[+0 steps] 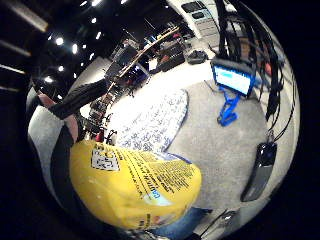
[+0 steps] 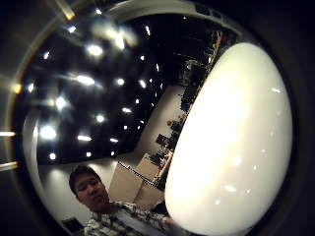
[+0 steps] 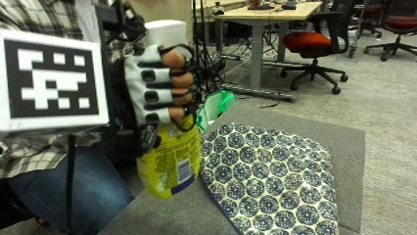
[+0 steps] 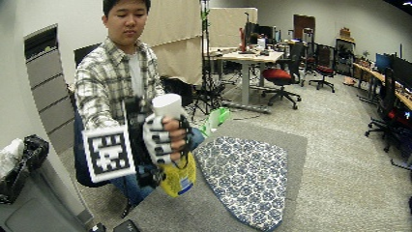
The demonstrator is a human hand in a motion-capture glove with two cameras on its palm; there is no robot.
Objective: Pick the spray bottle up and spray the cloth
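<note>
Right up against the outside view, in the left half of the frame, the gloved right hand [image 3: 159,88] is wrapped around the neck of a yellow spray bottle [image 3: 171,164], its four fingers [image 3: 174,59] curled across the front with bare fingertips showing. That bottle is lifted clear of the table [image 3: 182,215] and hangs down from the grip, its yellow body with a printed label below the fingers and its white top [image 3: 164,33] rising above them (the nozzle itself I cannot make out). Just to the right of the bottle, filling the lower middle of the frame, a blue-and-white patterned cloth [image 3: 270,178] lies flat on the grey table. The bottle is near the cloth's left edge but apart from it. A bit of green plastic [image 3: 218,105] shows behind the hand at centre frame. In the wide outside view the person sits at the left end of the table in a plaid shirt [image 4: 106,82] and holds the bottle out over the near corner. From the little-finger side of the palm, the yellow bottle body looms close, with the cloth spread on the table beyond it and a small lit screen on a blue stand [image 1: 231,82] farther off.
</note>
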